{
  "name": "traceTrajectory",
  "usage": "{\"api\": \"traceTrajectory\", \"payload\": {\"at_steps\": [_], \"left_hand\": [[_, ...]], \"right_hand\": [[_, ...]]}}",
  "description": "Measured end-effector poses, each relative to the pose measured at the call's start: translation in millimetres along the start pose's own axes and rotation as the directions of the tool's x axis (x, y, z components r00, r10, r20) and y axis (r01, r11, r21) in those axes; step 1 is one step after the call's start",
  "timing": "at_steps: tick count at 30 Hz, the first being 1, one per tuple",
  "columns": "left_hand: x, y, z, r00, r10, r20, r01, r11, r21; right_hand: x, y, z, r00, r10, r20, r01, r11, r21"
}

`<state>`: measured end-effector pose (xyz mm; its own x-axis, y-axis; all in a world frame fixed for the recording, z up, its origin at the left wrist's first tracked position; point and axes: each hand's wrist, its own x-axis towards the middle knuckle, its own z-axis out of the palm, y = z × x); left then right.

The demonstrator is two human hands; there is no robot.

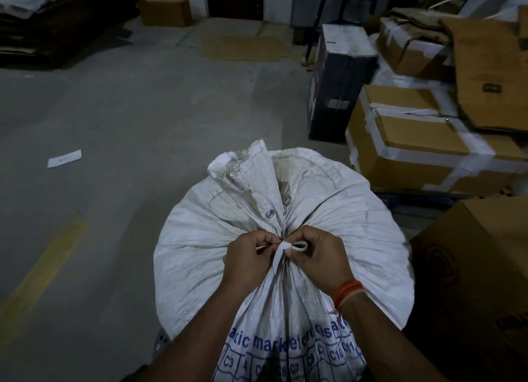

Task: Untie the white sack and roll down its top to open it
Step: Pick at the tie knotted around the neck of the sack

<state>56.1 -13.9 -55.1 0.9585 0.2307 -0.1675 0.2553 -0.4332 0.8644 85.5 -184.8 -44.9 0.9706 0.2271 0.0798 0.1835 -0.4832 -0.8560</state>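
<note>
Both hands, left hand [251,256] and right hand [317,256], pinch the white tie [285,249] at the neck of the white sack [217,247]; if you pull the wrong end, the knot may tighten.

The sack [257,224] is white woven cloth, greyed with dirt in its creases, with blue lettering and a blue grid of numbered cells printed on the side nearest the camera. The tie [288,247] at its neck is white. Two silver eyelets [277,207] sit just beyond the tie. An orange thread band [348,291] circles the right wrist. Left of the sack the grey floor [143,110] carries a yellow stripe [43,267] and a white paper slip [64,158]. Right of the sack stand brown cartons [414,153] banded with white tape and a black box [337,81].
</note>
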Motion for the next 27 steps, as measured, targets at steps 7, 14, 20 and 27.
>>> {"api": "traceTrajectory", "payload": {"at_steps": [7, 14, 20, 27], "left_hand": [[1, -5, -9, 0.999, -0.018, 0.027, 0.018, 1.0, 0.0], [-1, -1, 0, 1.0, 0.016, -0.011, -0.016, 0.998, -0.064], [2, -4, -1, 1.0, 0.007, -0.03, -0.009, 0.998, -0.055], [2, -8, -5, 0.999, 0.03, -0.012, -0.03, 0.998, -0.06]], "right_hand": [[-1, 0, -1, 1.0, 0.0, -0.012, 0.0, 1.0, 0.004], [-1, -1, 0, 1.0, -0.009, -0.014, 0.009, 1.0, -0.01], [0, 0, -1, 1.0, -0.003, -0.011, 0.003, 1.0, -0.016], [-1, -2, -1, 1.0, 0.006, -0.015, -0.007, 1.0, -0.021]]}}
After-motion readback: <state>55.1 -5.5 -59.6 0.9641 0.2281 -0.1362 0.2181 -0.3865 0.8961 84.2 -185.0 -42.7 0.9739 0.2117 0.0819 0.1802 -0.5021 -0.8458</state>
